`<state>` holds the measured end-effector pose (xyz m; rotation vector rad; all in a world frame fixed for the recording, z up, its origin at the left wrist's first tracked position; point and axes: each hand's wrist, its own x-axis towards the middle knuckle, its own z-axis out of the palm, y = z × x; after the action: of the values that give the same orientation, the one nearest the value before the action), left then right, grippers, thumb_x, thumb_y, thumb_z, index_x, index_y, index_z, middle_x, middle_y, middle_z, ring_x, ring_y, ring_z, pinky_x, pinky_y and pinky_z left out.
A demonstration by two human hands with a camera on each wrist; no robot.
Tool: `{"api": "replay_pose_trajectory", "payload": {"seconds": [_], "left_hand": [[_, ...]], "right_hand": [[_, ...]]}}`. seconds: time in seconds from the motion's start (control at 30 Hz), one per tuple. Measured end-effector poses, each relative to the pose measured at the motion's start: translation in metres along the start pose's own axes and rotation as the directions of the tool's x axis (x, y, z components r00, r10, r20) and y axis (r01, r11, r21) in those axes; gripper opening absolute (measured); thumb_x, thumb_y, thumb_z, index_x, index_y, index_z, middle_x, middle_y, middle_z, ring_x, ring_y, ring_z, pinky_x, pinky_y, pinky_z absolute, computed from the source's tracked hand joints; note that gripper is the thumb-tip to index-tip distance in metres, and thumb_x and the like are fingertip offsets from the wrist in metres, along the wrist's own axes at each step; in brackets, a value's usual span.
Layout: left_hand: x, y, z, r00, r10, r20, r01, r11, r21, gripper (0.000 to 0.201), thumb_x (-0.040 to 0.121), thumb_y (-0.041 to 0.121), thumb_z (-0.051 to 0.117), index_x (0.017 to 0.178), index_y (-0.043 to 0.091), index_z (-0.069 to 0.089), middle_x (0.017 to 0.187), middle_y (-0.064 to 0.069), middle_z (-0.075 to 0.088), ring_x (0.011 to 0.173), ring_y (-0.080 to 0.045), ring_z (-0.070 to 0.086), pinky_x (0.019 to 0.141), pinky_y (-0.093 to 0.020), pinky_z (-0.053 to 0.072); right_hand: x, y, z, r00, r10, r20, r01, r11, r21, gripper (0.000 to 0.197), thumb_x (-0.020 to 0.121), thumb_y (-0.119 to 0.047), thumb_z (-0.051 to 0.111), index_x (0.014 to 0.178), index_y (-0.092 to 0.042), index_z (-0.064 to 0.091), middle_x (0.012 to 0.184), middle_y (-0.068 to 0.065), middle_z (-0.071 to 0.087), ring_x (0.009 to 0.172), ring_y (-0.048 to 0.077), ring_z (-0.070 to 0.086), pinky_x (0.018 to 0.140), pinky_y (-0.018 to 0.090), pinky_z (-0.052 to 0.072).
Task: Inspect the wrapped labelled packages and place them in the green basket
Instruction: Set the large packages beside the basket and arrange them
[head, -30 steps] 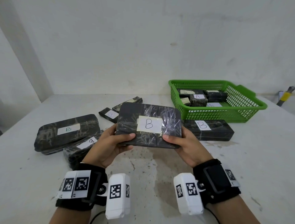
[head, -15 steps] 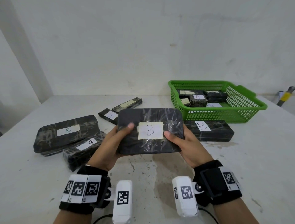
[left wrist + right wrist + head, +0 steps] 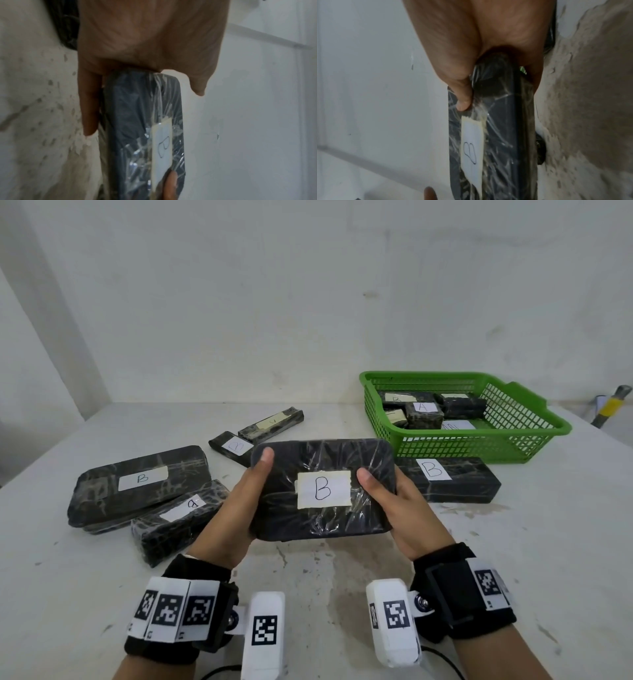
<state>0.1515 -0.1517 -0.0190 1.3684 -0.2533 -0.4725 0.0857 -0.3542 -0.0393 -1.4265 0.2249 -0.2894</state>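
Both hands hold up a dark, film-wrapped package (image 3: pixel 322 515) with a white label marked B, tilted so the label faces me, above the middle of the table. My left hand (image 3: pixel 239 505) grips its left end, thumb on the front face and fingers behind. My right hand (image 3: pixel 400 508) grips the right end the same way, thumb beside the label. The wrist views show the same package (image 3: pixel 142 135) (image 3: pixel 494 128) edge-on between thumb and fingers. The green basket (image 3: pixel 534 436) stands at the back right with several wrapped packages in it.
A B-labelled package (image 3: pixel 455 481) lies just in front of the basket. On the left lie a large B package (image 3: pixel 137 487) and a smaller one (image 3: pixel 174 518) leaning against it. Two slim packages (image 3: pixel 253 433) lie behind. A tool handle (image 3: pixel 609 409) shows at the far right edge.
The package has been tilted up so its label faces me more squarely, and it sits slightly lower. My left thumb has slid higher up the front face.
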Motion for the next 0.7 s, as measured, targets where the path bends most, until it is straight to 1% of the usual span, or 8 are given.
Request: {"api": "replay_pose_trajectory", "payload": {"seconds": [0.1,0.2,0.3,0.4,0.5,0.53,0.6,0.7], "left_hand": [[0.003,-0.002,0.001,0.998,0.012,-0.060,-0.015,0.999,-0.036,0.055,0.084,0.056,0.055,0.128,0.025,0.062,0.117,0.002,0.073,0.107,-0.014,0.070,0.091,-0.037,0.054],[0.006,-0.006,0.001,0.987,0.022,-0.159,-0.026,0.999,-0.025,0.046,0.087,0.047,0.057,0.123,0.019,0.064,0.106,0.000,0.077,0.098,-0.016,0.072,0.084,-0.036,0.057],[0.005,-0.006,0.002,0.988,0.038,-0.151,-0.043,0.999,-0.030,0.047,0.082,0.047,0.059,0.122,0.021,0.064,0.106,0.001,0.076,0.101,-0.016,0.072,0.084,-0.035,0.057],[0.003,-0.004,0.003,0.995,0.035,-0.090,-0.039,0.998,-0.045,0.058,0.075,0.050,0.062,0.127,0.024,0.061,0.118,0.000,0.073,0.109,-0.016,0.069,0.091,-0.038,0.055],[0.000,-0.001,0.002,0.999,-0.018,0.033,0.020,0.998,-0.055,0.067,0.073,0.064,0.055,0.133,0.033,0.056,0.124,0.003,0.070,0.116,-0.018,0.066,0.094,-0.048,0.055],[-0.001,0.001,0.002,0.998,-0.030,0.051,0.033,0.998,-0.057,0.068,0.071,0.068,0.051,0.131,0.037,0.057,0.123,0.005,0.070,0.116,-0.019,0.065,0.093,-0.052,0.054],[-0.002,0.005,0.000,0.997,-0.057,0.046,0.060,0.996,-0.066,0.072,0.065,0.074,0.045,0.126,0.039,0.059,0.121,0.005,0.069,0.116,-0.021,0.063,0.093,-0.058,0.052],[-0.003,0.007,0.000,0.997,-0.069,0.031,0.073,0.990,-0.119,0.085,0.059,0.078,0.048,0.131,0.033,0.058,0.127,0.001,0.067,0.118,-0.024,0.062,0.089,-0.057,0.054]], "right_hand": [[-0.003,-0.002,0.002,1.000,-0.029,-0.008,0.029,0.999,-0.018,0.067,0.071,-0.047,0.072,0.133,-0.028,0.056,0.123,-0.010,0.069,0.117,0.007,0.063,0.109,0.039,0.045],[-0.005,-0.001,0.008,0.999,-0.048,-0.020,0.046,0.997,-0.065,0.074,0.065,-0.067,0.073,0.130,-0.036,0.057,0.125,-0.014,0.066,0.120,0.004,0.060,0.110,0.039,0.042],[-0.003,0.000,0.010,0.998,-0.046,-0.049,0.043,0.997,-0.061,0.094,0.057,-0.086,0.067,0.137,-0.040,0.051,0.138,-0.016,0.058,0.130,0.007,0.051,0.115,0.044,0.035],[-0.002,-0.001,0.008,0.991,-0.066,-0.120,0.053,0.993,-0.104,0.084,0.070,-0.077,0.059,0.141,-0.034,0.049,0.142,-0.016,0.053,0.134,0.005,0.045,0.117,0.035,0.031],[-0.005,-0.004,0.007,0.988,-0.101,-0.116,0.087,0.989,-0.119,0.052,0.075,-0.060,0.056,0.123,-0.039,0.058,0.119,-0.029,0.061,0.119,-0.008,0.052,0.111,0.025,0.035],[-0.006,-0.006,0.007,0.987,-0.119,-0.112,0.106,0.988,-0.116,0.047,0.076,-0.057,0.056,0.120,-0.041,0.058,0.115,-0.031,0.061,0.115,-0.013,0.052,0.110,0.024,0.037],[-0.005,-0.008,0.005,0.981,-0.169,-0.093,0.157,0.980,-0.121,0.054,0.078,-0.053,0.057,0.130,-0.038,0.054,0.123,-0.027,0.060,0.118,-0.015,0.050,0.112,0.022,0.036],[-0.003,-0.006,0.002,0.972,-0.233,0.007,0.232,0.963,-0.141,0.061,0.083,-0.049,0.057,0.143,-0.040,0.045,0.144,-0.018,0.051,0.132,-0.007,0.044,0.116,0.025,0.031]]}}
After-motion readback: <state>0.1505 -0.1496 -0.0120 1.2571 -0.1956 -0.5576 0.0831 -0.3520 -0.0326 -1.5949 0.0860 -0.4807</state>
